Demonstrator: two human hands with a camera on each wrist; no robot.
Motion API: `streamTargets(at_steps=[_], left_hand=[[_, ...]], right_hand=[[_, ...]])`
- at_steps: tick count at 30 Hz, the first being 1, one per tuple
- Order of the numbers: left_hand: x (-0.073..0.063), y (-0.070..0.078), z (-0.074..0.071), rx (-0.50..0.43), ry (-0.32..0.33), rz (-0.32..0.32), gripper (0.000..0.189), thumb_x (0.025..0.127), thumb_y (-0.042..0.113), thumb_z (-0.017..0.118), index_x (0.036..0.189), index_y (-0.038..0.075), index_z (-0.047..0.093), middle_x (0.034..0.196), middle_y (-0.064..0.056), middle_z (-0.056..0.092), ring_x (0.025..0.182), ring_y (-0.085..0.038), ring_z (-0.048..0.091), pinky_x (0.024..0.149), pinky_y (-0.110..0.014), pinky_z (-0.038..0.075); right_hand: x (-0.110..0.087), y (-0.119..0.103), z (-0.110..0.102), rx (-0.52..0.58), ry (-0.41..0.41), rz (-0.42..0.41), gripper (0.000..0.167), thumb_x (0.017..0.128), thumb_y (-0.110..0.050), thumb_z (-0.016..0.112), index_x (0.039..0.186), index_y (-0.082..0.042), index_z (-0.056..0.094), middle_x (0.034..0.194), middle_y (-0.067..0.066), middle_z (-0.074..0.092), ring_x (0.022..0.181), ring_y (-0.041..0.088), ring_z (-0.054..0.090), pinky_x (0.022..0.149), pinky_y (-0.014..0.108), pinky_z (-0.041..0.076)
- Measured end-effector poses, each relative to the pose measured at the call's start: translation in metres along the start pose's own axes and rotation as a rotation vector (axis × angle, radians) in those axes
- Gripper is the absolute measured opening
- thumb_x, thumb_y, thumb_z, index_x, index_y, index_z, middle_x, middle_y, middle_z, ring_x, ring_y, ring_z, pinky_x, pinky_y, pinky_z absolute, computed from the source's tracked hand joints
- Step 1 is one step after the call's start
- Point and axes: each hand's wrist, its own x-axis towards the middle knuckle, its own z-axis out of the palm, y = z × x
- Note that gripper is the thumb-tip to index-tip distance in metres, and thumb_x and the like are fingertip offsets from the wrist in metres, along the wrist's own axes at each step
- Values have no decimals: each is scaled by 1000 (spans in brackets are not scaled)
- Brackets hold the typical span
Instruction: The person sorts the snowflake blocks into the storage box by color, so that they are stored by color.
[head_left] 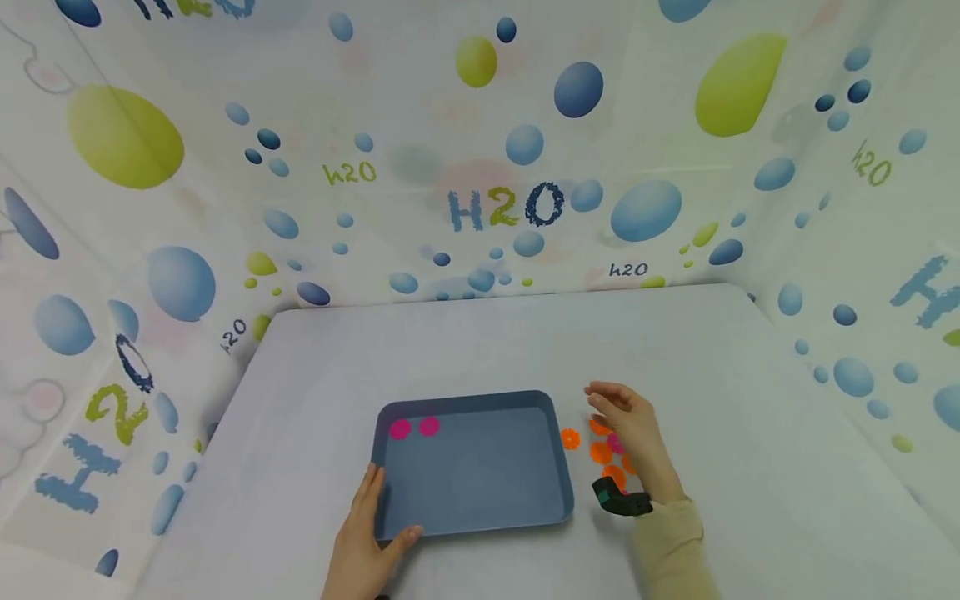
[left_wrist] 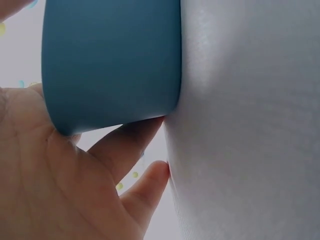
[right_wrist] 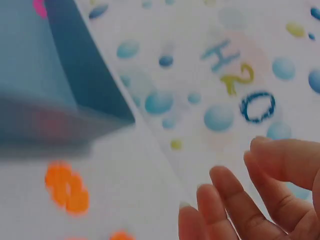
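A blue-grey rectangular tray (head_left: 480,487) lies on the white table. My left hand (head_left: 366,533) rests against its near left corner, fingers along the left side and thumb at the front rim. In the left wrist view, the tray's outer wall (left_wrist: 112,65) touches the palm and fingers. Two pink scalloped discs (head_left: 400,429) lie inside, near the far left corner. To the right of the tray, my right hand (head_left: 630,421) hovers with loosely bent fingers and nothing visible in them. Several orange scalloped pieces (head_left: 601,452) lie under and beside it, with a pink one (head_left: 615,443) among them.
One orange piece (head_left: 570,439) lies apart, close to the tray's right wall. A dark wrist camera (head_left: 621,498) sits on the right wrist, above the nearer pieces. Printed curtains (head_left: 420,108) surround the white table (head_left: 480,350) at the back and sides.
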Motion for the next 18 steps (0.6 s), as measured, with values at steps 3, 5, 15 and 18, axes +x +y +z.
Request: streamTargets(at_steps=[3, 5, 15, 18], left_hand=[[0, -1, -1, 8, 2, 10, 90, 82, 40, 75, 147, -6, 31, 154, -29, 27, 132, -55, 37, 94, -72, 40], [0, -2, -1, 11, 2, 12, 91, 82, 40, 75, 147, -6, 31, 154, -29, 27, 132, -56, 38, 93, -72, 40], [0, -1, 1, 7, 0, 12, 90, 82, 39, 75, 147, -6, 31, 154, -29, 27, 132, -56, 38, 93, -72, 40], [0, 1, 1, 11, -3, 10, 90, 82, 38, 75, 147, -6, 31, 154, -29, 27, 132, -56, 38, 93, -71, 41]], right_hand=[[-6, 11, -17, -16, 92, 58, 41, 98, -24, 58, 132, -2, 53, 126, 3, 64, 107, 8, 62, 91, 22, 54], [-9, 16, -25, -21, 127, 87, 42, 98, -25, 57, 133, -2, 52, 126, 1, 63, 102, 2, 61, 90, 19, 53], [-14, 30, -35, -156, 171, 111, 40, 99, -20, 56, 134, -1, 52, 138, 21, 54, 90, -7, 58, 81, 9, 50], [-15, 34, -36, -198, 188, 107, 38, 98, -16, 56, 133, -1, 52, 136, 22, 55, 104, 13, 63, 78, 7, 49]])
